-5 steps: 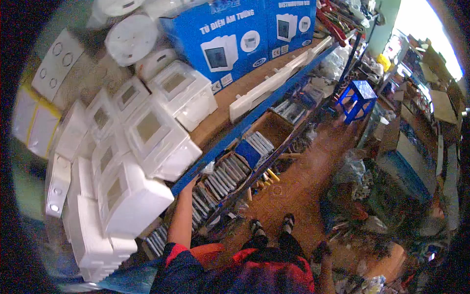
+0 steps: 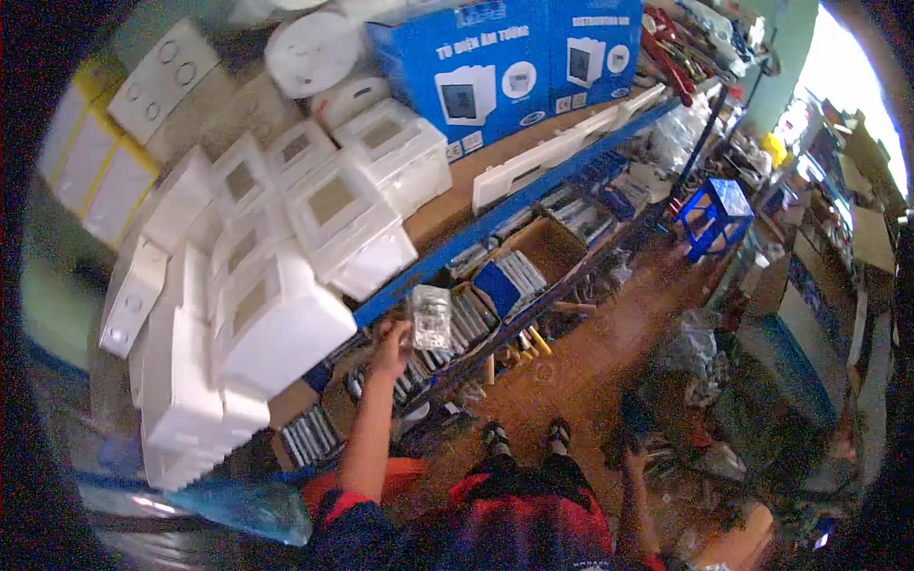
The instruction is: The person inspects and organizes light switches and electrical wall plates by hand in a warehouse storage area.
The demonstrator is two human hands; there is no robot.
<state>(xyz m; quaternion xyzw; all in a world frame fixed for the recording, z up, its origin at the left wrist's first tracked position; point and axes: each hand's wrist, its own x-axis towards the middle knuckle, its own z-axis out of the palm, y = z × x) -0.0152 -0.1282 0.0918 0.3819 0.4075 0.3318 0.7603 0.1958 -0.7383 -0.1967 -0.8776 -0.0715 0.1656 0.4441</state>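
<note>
My left hand is raised at the edge of the lower shelf, its fingers closed on the side of a flat, clear plastic packet. Something silvery shows inside it, too blurred to name. Just behind and below the packet stand rows of similar thin packets in open cardboard boxes. My right hand hangs low by my right side, in shadow, and its fingers cannot be made out.
White plastic enclosures are stacked on the upper shelf at left, beside blue printed cartons. A blue shelf beam runs along the front. Down the aisle stands a blue stool; cardboard and loose goods crowd the right side.
My left hand, earlier hidden under the shelf beam among the packets, has come out into view with one clear packet. The view has shifted slightly. My right hand stays low.
</note>
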